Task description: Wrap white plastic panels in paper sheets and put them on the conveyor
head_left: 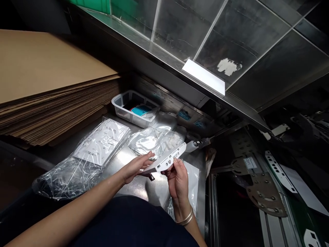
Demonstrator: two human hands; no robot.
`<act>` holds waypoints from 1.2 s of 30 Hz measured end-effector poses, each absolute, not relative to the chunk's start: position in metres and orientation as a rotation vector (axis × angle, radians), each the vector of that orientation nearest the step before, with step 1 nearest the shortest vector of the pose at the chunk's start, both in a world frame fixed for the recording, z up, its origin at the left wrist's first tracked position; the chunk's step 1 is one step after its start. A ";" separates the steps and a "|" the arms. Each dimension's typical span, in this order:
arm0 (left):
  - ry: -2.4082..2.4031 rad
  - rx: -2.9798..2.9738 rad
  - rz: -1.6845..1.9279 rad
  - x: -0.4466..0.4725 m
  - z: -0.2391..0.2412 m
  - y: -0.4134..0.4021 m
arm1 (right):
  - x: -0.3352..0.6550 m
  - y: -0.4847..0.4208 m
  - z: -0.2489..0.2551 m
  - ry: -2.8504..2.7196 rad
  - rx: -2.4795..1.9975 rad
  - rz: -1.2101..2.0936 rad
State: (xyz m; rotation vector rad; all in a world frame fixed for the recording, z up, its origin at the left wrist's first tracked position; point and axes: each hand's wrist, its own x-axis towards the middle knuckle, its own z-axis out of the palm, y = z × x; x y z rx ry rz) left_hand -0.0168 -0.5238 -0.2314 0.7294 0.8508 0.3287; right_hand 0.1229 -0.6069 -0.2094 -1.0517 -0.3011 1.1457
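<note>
A cardboard stack (51, 65) fills the upper left; a bagged white sheet (102, 140) lies left of centre; a plastic tub (131, 117) stands above it; mid-frame, a slotted white panel (166, 159) tilts — the right hand (178, 176) pinching its edge; the left hand (136, 166), fingers outstretched, meets its left end — grip unclear.

So I'm working off one head cam here. It sits right above the wearer's dark clothing (133, 223), which fills the bottom centre, and peers forward and down at the bench (117, 161) from pretty close. Frame's well askew to the metal ledge (154, 51), which slants from upper left down toward the right.
</note>
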 end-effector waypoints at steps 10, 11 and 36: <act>0.830 0.772 0.438 -0.023 -0.234 -0.531 | 0.109 -0.614 -0.206 -0.615 -1.167 1.048; 0.833 0.773 0.445 -0.024 -0.234 -0.531 | 0.109 -0.614 -0.207 -0.630 -1.175 1.046; 0.784 0.839 0.358 -0.027 -0.229 -0.525 | 0.101 -0.614 -0.207 -0.810 -1.212 1.047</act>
